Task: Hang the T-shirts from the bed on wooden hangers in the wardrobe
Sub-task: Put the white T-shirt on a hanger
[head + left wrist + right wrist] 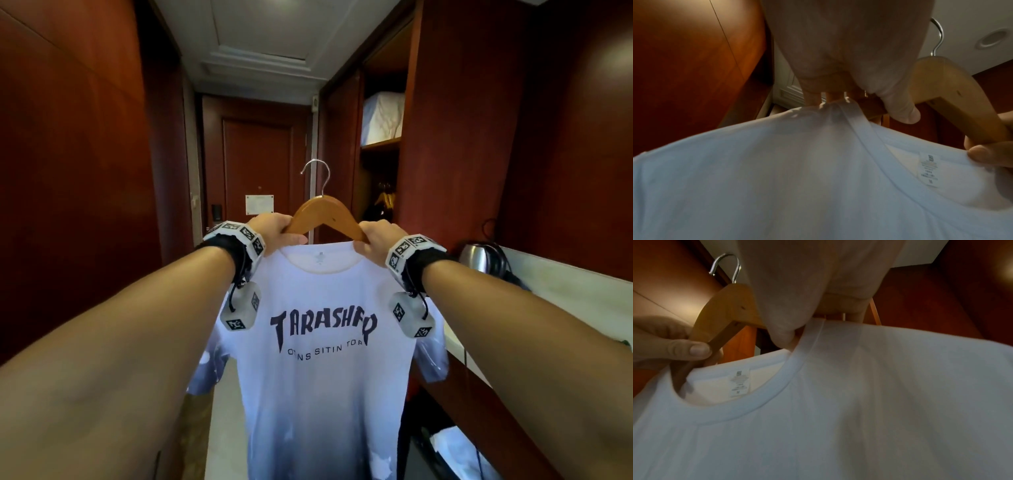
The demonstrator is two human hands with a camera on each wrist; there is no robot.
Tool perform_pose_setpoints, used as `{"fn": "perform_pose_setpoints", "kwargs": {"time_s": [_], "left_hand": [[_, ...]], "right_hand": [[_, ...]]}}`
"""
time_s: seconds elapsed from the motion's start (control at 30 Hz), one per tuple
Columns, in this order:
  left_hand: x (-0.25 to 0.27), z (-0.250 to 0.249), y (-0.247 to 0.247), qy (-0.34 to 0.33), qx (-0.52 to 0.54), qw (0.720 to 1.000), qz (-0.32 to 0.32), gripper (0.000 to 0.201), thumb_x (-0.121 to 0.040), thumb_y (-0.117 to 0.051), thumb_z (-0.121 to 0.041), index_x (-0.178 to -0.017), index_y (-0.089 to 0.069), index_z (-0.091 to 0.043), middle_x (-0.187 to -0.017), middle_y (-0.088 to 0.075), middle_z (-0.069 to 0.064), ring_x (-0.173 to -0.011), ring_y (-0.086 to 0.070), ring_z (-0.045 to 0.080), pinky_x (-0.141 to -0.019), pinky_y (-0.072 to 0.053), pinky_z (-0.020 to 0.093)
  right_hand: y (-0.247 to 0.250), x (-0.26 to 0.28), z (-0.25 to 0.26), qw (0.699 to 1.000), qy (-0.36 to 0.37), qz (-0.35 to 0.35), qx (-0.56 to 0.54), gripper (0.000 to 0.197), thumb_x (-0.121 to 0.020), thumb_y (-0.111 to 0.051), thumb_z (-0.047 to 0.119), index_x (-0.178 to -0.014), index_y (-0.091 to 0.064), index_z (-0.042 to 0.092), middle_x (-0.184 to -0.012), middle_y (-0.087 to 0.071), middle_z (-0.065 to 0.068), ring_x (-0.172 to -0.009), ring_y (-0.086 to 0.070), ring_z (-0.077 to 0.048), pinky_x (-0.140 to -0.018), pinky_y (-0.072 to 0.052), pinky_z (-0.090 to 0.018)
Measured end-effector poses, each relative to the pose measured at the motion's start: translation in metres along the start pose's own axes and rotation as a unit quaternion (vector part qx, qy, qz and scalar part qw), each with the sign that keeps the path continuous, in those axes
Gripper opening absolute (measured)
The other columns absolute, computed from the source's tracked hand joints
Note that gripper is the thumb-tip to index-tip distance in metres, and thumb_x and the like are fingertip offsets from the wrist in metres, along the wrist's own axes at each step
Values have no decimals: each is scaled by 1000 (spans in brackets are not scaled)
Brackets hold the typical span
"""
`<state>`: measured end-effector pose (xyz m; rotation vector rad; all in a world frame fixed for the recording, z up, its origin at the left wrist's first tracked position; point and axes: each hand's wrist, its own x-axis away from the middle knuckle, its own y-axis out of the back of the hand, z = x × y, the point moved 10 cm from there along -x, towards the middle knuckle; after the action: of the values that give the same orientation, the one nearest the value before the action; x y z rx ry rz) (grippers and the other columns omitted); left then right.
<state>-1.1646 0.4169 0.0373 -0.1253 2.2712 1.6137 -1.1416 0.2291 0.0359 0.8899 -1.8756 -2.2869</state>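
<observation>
- Head view: left hand (pixel 274 233) and right hand (pixel 375 240) each grip hanger (pixel 323 214) and T-shirt (pixel 322 342) shoulder.
- Seat both shoulders evenly, then carry to wardrobe (pixel 380 164) at 1 o'clock.

**Hanger and T-shirt held in the middle, wardrobe at the right**

The hanger (pixel 323 214) is above the T-shirt (pixel 325 342), between the left hand (pixel 277 233) and the right hand (pixel 375 240). The wardrobe (pixel 380 144) stands far right; the door (pixel 257 164) is far behind; the kettle (pixel 479 257) is at the right.

Both hands (pixel 274 230) (pixel 376 240) grip a wooden hanger (pixel 323 214) carrying a white T-shirt (pixel 322 359).
</observation>
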Motion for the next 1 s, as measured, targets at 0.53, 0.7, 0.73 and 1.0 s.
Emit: {"fn": "perform_pose_setpoints", "kwargs": {"time_s": [0.53, 0.7, 0.73, 1.0], "left_hand": [[-296, 137, -61, -44, 29, 998, 41, 18, -93, -63, -42, -87, -61, -25, -77, -60, -3, -75, -57, 16, -76, -44, 33], [-396, 154, -97, -72, 17, 996, 42, 25, -94, -61, -43, -99, -66, -19, -91, -68, 5, -85, -63, 23, -79, -48, 34], [-419, 156, -103, -78, 15, 996, 38, 27, -94, -61, -43, -101, -67, -18, -93, -68, 6, -87, -64, 23, -79, -48, 34], [-588, 165, -126, -107, 23, 994, 16, 31, -94, -60, -46, -73, -51, -26, -70, -54, -1, -66, -52, 16, -64, -38, 28]], "right_hand": [[-108, -272, -76, 997, -73, 30, -11, 8, -94, -57, 25, -88, -60, 19, -91, -67, -8, -84, -66, -26, -71, -46, -33], [-141, -354, -130, 996, -85, 28, 12, 16, -93, -56, 24, -98, -62, 11, -93, -67, -11, -86, -66, -30, -77, -50, -39], [-146, -372, -142, 996, -86, 26, 20, 16, -94, -56, 26, -98, -62, 11, -91, -66, -10, -85, -66, -28, -79, -49, -39], [-161, -507, -231, 993, -108, -8, 54, 17, -96, -56, 33, -92, -58, 17, -83, -61, -5, -76, -62, -23, -74, -51, -36]]}}
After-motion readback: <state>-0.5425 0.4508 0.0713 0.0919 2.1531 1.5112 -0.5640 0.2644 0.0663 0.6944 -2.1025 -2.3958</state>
